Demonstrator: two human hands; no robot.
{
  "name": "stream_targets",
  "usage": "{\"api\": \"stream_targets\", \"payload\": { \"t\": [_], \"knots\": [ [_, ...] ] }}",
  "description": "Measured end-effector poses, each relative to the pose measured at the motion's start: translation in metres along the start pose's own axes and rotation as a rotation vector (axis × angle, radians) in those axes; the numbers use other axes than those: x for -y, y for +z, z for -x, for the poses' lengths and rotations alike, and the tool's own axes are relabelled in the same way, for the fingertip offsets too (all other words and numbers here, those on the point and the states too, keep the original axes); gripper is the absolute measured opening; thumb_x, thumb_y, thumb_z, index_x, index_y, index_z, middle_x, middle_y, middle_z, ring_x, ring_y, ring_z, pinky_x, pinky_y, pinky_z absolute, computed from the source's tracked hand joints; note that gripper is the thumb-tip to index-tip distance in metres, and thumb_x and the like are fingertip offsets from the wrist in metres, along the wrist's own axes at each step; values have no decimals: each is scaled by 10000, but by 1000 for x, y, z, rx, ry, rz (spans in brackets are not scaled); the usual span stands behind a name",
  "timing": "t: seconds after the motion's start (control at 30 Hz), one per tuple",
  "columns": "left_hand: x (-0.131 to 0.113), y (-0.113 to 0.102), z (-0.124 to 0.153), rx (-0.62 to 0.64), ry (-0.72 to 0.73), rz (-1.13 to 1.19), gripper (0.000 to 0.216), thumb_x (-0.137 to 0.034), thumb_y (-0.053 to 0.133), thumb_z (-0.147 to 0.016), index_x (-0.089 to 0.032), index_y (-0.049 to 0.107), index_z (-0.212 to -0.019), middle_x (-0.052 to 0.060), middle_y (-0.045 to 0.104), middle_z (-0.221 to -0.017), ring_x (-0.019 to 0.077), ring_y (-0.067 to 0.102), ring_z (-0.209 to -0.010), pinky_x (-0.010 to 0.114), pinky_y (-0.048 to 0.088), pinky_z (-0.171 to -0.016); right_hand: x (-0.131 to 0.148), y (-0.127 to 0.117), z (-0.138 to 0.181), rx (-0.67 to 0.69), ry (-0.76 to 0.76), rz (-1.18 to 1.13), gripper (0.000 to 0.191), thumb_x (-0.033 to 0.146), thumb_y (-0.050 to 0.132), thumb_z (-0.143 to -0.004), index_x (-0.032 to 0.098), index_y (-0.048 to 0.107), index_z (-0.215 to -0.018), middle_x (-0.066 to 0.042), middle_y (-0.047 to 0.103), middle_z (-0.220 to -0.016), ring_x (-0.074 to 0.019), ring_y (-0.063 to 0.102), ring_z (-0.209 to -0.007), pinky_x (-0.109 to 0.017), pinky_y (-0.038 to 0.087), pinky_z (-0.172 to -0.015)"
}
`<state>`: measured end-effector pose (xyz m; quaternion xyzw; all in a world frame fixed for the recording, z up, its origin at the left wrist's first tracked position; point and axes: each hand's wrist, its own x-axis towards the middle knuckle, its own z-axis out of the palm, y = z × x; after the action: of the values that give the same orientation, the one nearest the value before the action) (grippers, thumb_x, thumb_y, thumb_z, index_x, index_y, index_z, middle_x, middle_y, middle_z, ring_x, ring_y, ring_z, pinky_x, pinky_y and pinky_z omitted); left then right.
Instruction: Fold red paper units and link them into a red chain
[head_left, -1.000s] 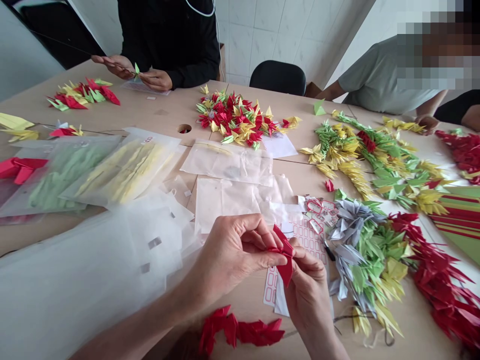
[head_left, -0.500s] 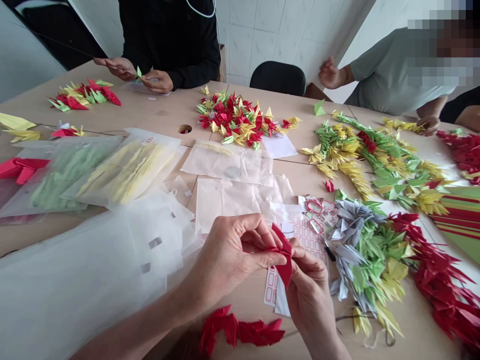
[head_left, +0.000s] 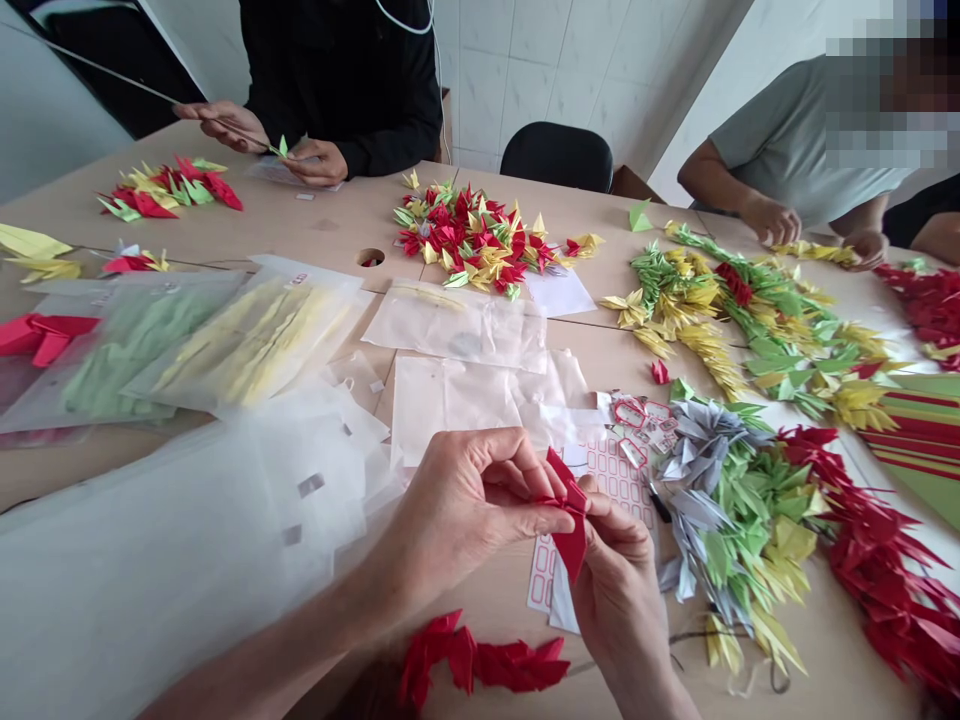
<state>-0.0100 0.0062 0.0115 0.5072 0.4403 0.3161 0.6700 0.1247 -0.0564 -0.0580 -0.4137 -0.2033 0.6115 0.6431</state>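
Observation:
Both my hands pinch one red folded paper piece [head_left: 571, 510] low over the wooden table [head_left: 315, 225]. My left hand [head_left: 457, 505] grips it from the left with thumb and fingers closed. My right hand [head_left: 619, 580] holds it from below and the right. Under my wrists lies a chain of red folded pieces [head_left: 480, 660]. A sheet of red-bordered labels [head_left: 611, 470] lies just behind my hands. Beside my right hand is a heap of grey, green and yellow folded pieces [head_left: 731, 505].
Clear plastic bags [head_left: 247, 340] of green and yellow paper cover the left. Red and yellow pieces [head_left: 476, 235] are heaped mid-table. A person in black [head_left: 337, 70] threads a green piece at the far side. Another person in a grey shirt [head_left: 780, 150] touches yellow pieces at right.
My hands have hardly moved on the red piece. The person at the right lowered a raised hand onto the table. The person in black shifted their hands slightly.

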Motion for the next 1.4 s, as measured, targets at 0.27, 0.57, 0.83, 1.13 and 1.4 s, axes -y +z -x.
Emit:
{"api": "stream_targets", "payload": {
  "t": [0.27, 0.57, 0.83, 1.13, 1.4],
  "knots": [
    [0, 0, 2, 8, 13, -7, 214, -145, 753, -631, -130, 543, -591, 21, 653, -692, 117, 608, -642, 214, 516, -612, 0, -1, 1, 3, -53, 60, 117, 228, 757, -691, 272, 751, -799, 37, 545, -662, -80, 492, -683, -184, 442, -660],
    [0, -1, 1, 9, 1, 2, 238, -159, 782, -602, -127, 547, -578, 18, 651, -664, 98, 584, -590, 193, 493, -568, 1, 1, 3, -1, 28, -11, 108, 250, 781, -653, 265, 751, -756, 30, 575, -702, -86, 543, -677, -198, 467, -645],
    [-2, 0, 2, 3, -13, 7, 224, -149, 771, -607, -124, 549, -583, 38, 667, -712, 133, 625, -658, 223, 517, -613, 1, 0, 2, -29, -11, 43, 103, 265, 784, -647, 265, 753, -745, 23, 556, -638, -98, 500, -654, -215, 452, -638],
    [-1, 0, 1, 16, -25, 74, 257, -151, 789, -589, -122, 535, -565, 14, 640, -658, 73, 548, -540, 177, 465, -518, 5, 5, 4, -43, 27, 46, 108, 289, 789, -631, 272, 755, -732, 5, 571, -662, -121, 521, -663, -248, 466, -640],
    [-2, 0, 3, 16, -15, 24, 230, -158, 769, -619, -120, 546, -582, 30, 657, -697, 106, 603, -628, 191, 491, -570, 2, 0, 5, -7, -48, 99, 105, 254, 754, -685, 287, 752, -784, 22, 564, -647, -109, 485, -660, -232, 426, -640]
  ]
}}
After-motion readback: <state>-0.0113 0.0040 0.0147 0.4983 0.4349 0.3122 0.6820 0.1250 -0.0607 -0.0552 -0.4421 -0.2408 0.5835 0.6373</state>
